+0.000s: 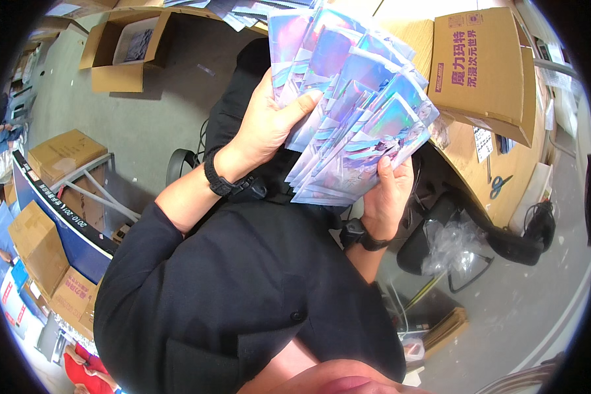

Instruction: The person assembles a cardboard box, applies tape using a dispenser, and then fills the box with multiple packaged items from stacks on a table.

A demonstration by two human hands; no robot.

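Note:
A fanned-out bundle of flat, shiny printed packets (348,125) is held up in front of my chest. They are pale blue, pink and violet, with a glossy rainbow sheen and illustrated figures. My left hand (266,121) grips the left side of the bundle, its thumb lying across the front. At the lower right corner, my right hand (389,197) pinches the packets with the thumb on top; its other fingers are mostly hidden behind them. Several packets overlap, so whether they are cards or sealed packs I cannot tell.
A wooden table (512,190) on the right bears a large cardboard box (482,72) and scissors (500,186). Below its edge is clear plastic wrapping (453,246). An open carton (121,56) stands on the floor at the far left. More boxes (69,154) stand by a metal frame.

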